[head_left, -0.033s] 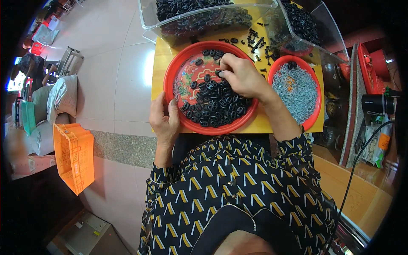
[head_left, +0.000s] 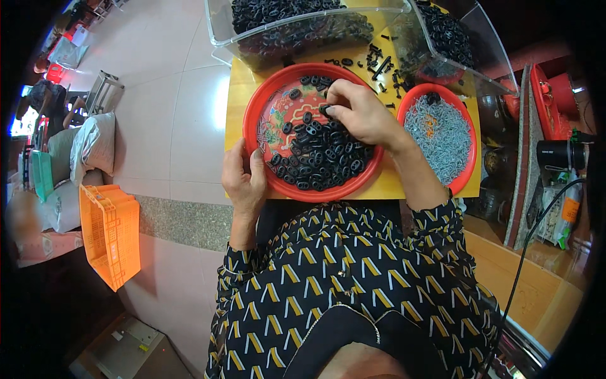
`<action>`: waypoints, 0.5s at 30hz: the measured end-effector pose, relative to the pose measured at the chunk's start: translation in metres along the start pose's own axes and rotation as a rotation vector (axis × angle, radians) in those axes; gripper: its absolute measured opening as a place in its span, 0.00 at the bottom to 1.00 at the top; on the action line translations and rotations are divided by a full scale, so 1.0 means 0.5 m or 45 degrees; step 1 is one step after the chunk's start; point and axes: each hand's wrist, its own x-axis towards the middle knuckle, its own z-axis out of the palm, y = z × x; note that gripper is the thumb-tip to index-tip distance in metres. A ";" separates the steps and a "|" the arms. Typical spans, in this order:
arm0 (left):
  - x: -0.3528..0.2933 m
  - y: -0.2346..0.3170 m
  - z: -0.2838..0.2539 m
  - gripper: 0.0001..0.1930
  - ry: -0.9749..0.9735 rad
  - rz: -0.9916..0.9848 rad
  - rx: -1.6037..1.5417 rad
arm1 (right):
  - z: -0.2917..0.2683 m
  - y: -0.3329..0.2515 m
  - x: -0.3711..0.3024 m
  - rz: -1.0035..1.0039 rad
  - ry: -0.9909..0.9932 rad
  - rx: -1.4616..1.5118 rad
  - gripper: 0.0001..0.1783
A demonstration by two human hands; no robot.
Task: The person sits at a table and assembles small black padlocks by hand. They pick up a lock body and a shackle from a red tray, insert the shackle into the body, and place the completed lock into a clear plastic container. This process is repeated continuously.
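Observation:
A round red tray (head_left: 250,107) with a patterned bottom holds a heap of small black oval plastic pieces (head_left: 325,148), each with two holes. My right hand (head_left: 363,117) reaches over the tray's right side. Its thumb and forefinger pinch a black oval piece (head_left: 325,110) above the heap. At the left rim rests my left hand (head_left: 245,180), thumb against the edge and the other fingers apart outside it, with nothing in its grasp. Several loose black pieces lie on the far part of the tray, and some small silvery bits show at its left.
A red oval tray (head_left: 472,165) of silvery screw-like parts stands to the right. Clear plastic bins (head_left: 309,25) of black pieces sit at the back, with black bolt-like parts (head_left: 382,66) loose on the yellow table (head_left: 238,82). An orange crate (head_left: 110,234) is on the left.

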 end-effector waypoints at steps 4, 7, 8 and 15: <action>-0.002 -0.003 0.004 0.14 0.015 0.011 -0.039 | -0.012 -0.001 -0.015 0.258 -0.078 0.734 0.09; -0.001 0.003 -0.001 0.14 -0.014 -0.027 -0.005 | -0.011 0.008 -0.022 0.293 -0.071 1.052 0.08; -0.001 0.002 -0.001 0.14 -0.014 -0.012 0.004 | -0.012 0.007 -0.025 0.322 -0.063 1.081 0.08; -0.006 -0.007 -0.001 0.14 -0.015 -0.036 -0.037 | -0.041 -0.026 -0.056 0.261 0.142 0.768 0.08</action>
